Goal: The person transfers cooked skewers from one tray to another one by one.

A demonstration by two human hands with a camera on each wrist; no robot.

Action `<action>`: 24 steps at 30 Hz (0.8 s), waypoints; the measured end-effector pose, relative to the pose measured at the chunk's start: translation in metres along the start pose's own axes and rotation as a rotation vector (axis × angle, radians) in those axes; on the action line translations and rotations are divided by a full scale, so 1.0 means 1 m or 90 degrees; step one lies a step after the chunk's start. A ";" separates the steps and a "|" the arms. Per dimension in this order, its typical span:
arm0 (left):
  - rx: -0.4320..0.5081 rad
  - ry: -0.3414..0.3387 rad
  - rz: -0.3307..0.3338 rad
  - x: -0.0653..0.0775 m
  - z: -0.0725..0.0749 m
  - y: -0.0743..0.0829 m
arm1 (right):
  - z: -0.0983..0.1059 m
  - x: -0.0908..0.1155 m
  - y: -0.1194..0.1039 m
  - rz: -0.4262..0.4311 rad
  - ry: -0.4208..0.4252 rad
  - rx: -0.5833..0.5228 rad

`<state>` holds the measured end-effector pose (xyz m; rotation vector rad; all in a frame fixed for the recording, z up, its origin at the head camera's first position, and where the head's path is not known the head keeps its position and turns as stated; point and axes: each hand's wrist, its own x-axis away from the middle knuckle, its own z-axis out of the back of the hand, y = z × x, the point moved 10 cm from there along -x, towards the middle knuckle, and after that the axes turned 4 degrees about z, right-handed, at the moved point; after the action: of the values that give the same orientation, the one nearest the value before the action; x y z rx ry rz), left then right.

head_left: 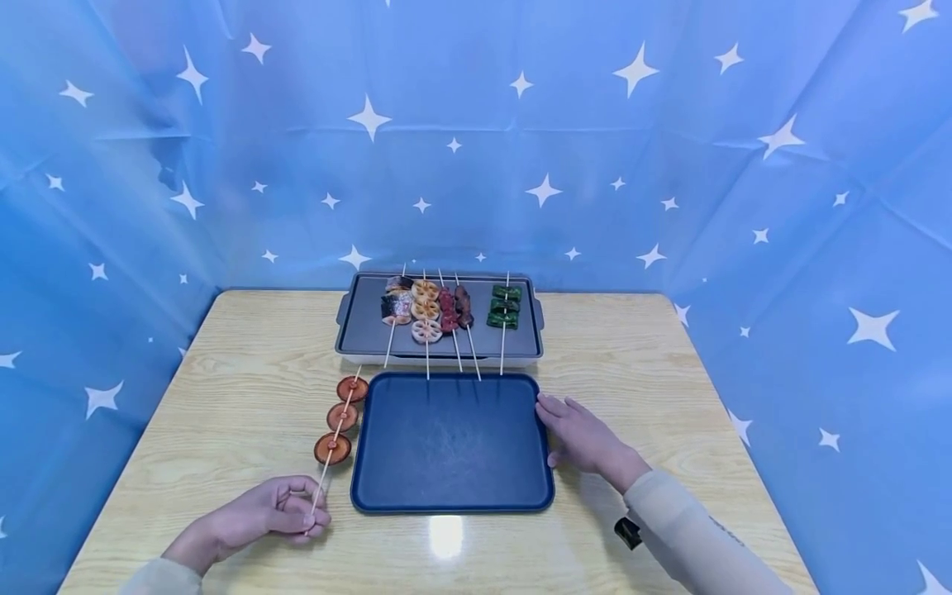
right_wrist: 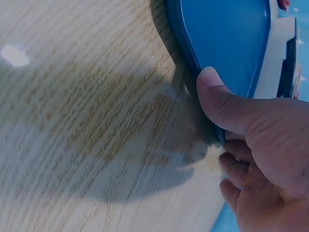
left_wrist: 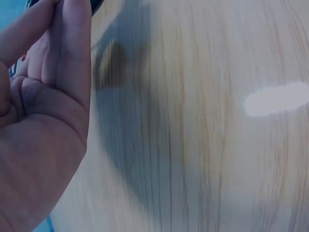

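A skewer of three round brown slices (head_left: 342, 417) lies slantwise along the left side of the blue tray (head_left: 446, 446), its far slice just beside the rim; whether the slices rest on the table (head_left: 617, 355) or are raised from it, you cannot tell. Your left hand (head_left: 271, 512) pinches the bare near end of the stick between thumb and fingers, the load being carried well beyond the grip. Because you hold only this end, the stick may roll in your fingertips or its far end may dip, and a slice could then catch the tray's rim. Your right hand (head_left: 583, 438) meets the tray's right edge, thumb tip against the rim and fingers loosely spread, not clamped. Uneven pressure there might skew the tray or push it leftward into the slices. Note also the grill pan (head_left: 364, 330) behind, from which the sticks of the other skewers (head_left: 426, 308) project toward the tray's far rim; in the head view some appear to reach it, so a tray that is lifted or pushed away from you could knock them out of line.
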<state>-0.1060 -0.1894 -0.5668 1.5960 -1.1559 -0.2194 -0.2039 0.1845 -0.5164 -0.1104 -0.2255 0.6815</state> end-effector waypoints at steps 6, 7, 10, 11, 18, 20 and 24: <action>0.001 0.004 0.004 -0.019 -0.009 0.001 | -0.003 0.000 0.001 -0.010 -0.004 -0.013; 0.000 0.005 -0.002 -0.022 -0.011 0.002 | -0.003 0.000 0.001 -0.010 -0.003 -0.015; -0.004 0.014 -0.021 -0.031 -0.016 0.004 | -0.004 0.000 0.001 -0.010 -0.003 -0.014; -0.005 0.017 -0.025 -0.034 -0.017 0.004 | -0.005 0.000 0.001 -0.009 -0.003 -0.013; -0.023 0.051 -0.025 -0.052 -0.021 0.005 | -0.005 -0.001 0.002 -0.018 -0.002 -0.015; -0.035 0.072 -0.011 -0.055 -0.020 0.005 | -0.006 -0.001 0.002 -0.024 -0.007 -0.018; -0.065 0.124 0.023 -0.058 -0.016 0.005 | -0.006 -0.001 0.002 -0.021 -0.006 -0.012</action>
<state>-0.1281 -0.1347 -0.5801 1.4710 -1.0070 -0.0945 -0.2045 0.1852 -0.5231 -0.1206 -0.2421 0.6478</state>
